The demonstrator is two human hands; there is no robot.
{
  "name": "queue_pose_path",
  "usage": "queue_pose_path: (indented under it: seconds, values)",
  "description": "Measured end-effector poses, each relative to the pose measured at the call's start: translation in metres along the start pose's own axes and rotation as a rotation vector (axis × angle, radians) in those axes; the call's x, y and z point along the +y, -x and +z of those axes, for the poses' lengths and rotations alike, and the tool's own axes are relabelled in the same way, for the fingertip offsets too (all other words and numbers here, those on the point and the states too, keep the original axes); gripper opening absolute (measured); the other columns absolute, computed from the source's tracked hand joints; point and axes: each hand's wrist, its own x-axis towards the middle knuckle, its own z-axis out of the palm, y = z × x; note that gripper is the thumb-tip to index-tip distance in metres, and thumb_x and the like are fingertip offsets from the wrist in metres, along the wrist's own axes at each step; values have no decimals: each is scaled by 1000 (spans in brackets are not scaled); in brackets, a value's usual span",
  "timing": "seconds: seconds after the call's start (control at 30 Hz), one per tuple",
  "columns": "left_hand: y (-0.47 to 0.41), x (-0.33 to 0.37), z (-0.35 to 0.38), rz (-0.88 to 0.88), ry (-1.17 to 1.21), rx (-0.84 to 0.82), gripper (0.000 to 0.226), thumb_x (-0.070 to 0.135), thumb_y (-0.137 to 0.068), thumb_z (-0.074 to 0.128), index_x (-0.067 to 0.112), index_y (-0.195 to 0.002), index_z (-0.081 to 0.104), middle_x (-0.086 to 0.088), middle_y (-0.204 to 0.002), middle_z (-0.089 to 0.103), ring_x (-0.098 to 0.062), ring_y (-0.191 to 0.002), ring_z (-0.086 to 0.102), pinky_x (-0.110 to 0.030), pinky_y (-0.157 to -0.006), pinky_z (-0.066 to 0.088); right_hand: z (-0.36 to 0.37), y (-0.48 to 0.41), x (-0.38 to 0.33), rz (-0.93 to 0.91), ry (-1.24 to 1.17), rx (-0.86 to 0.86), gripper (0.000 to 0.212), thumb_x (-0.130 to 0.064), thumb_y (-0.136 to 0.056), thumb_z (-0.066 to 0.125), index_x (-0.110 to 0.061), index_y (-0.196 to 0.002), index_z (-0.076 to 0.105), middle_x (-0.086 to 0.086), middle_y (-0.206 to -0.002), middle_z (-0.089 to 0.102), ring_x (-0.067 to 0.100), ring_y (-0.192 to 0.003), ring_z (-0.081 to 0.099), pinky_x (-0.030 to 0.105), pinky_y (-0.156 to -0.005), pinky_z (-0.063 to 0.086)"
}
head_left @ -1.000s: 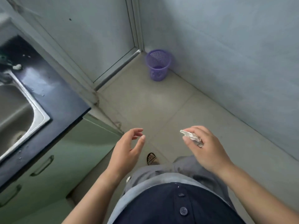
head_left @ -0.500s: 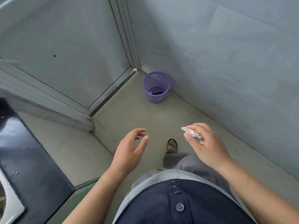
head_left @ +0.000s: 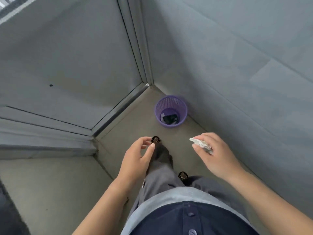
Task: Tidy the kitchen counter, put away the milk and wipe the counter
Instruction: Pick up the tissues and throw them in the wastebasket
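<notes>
Pinching a crumpled pale wad between thumb and curled fingertips, the right hand hangs out in front of the body, palm turned down and inward. The wad's long axis runs across the fingertips, and its free end pokes out past the index finger toward the left hand. The bin stands on the floor in the corner, against the wall, ahead of the wad, lower than it and a little to its left. Some dark and pale scraps already lie in the bottom of the bin. The left hand floats at about the same height, with its fingers loosely curled and nothing between them. One shoe shows just past its fingertips, stepping toward the bin. The two hands look about equally close to the bin, but only the right one carries anything, so the drop is likely its job. As I judge it, the wad is not yet over the opening, so the hand needs to go forward and slightly left before the fingers let go. A light crumpled wad may drift if released from this height, so a lower release over the rim seems safer. Neither the milk nor the counter shows in this view.
</notes>
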Motion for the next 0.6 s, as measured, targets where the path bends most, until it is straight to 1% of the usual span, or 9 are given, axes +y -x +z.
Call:
queue_pose_path:
  seconds: [0.03,0.07,0.17,0.2,0.23,0.37,0.5,0.6]
  values:
    - [-23,3,-7,8,-15,-18,18,35,-91,51,32,-107,56,18,-100,60,2,-98,55,-12,-75,40,-1,-20,-5,12,-2,11,18,-31,-86,58,-27,-102,65,-10,-108,54,11,-103,52,26,-88,40]
    - [-47,7,-14,15,-30,-34,19,35,-91,52,31,-108,57,18,-100,60,1,-98,56,-14,-76,40,-2,-40,-12,23,-11,20,18,-31,-87,58,-27,-102,64,-10,-108,54,11,-102,52,25,-87,40]
    - [-121,19,-39,63,-91,-70,24,34,-91,52,25,-112,57,13,-101,61,-5,-99,57,-21,-82,42,-4,-99,-32,48,-38,28,18,-28,-87,59,-25,-104,64,-10,-108,54,7,-101,52,8,-81,34]
    - [-147,23,-47,95,-130,-82,26,34,-91,51,23,-114,56,11,-102,61,-6,-99,57,-22,-84,42,-3,-118,-37,45,-32,26,18,-28,-87,58,-24,-104,64,-10,-107,53,7,-101,51,4,-80,32]
    - [-173,27,-53,126,-177,-92,29,35,-91,50,21,-116,56,10,-104,62,-6,-100,57,-23,-85,43,-2,-137,-41,35,-16,18,19,-28,-88,58,-23,-105,64,-10,-107,53,7,-101,51,4,-79,31]
    - [-258,35,-63,203,-332,-141,32,37,-92,49,20,-118,54,5,-110,61,-10,-102,56,-25,-86,43,5,-206,-41,5,48,19,22,-27,-87,59,-22,-107,65,-7,-107,51,15,-100,52,22,-85,36]
    - [-309,16,-47,198,-438,-199,36,37,-92,48,18,-122,53,2,-115,59,-13,-106,54,-24,-85,40,25,-258,-13,37,112,-36,25,-28,-87,58,-20,-110,63,0,-115,53,22,-104,50,29,-87,38]
    - [-340,-14,-21,145,-455,-234,37,37,-92,49,17,-123,52,-2,-119,58,-17,-108,54,-29,-88,42,51,-293,23,80,133,-73,25,-28,-87,58,-20,-110,62,2,-117,52,26,-104,50,30,-87,38]
